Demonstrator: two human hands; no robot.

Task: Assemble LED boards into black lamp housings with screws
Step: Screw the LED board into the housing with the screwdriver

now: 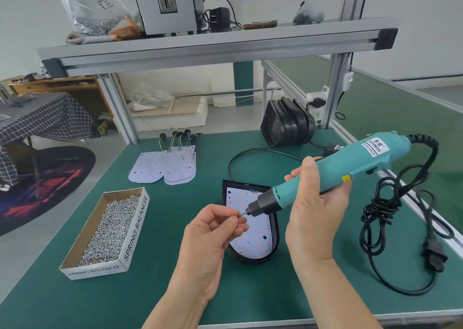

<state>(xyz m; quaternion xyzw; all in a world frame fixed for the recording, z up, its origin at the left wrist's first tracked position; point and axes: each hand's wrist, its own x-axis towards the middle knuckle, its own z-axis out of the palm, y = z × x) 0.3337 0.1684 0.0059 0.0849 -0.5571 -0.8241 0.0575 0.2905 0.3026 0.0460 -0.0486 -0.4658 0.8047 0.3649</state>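
Left hand (213,231), right hand (316,211), forearms (325,291) bare.

Your right hand (315,203) grips the teal screwdriver (333,176); your left hand (213,231) pinches a screw (242,214) at its bit, above the lamp housing (250,226).

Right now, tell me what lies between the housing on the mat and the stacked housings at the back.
A loop of black cable lying on the bare green mat, seen in the head view.
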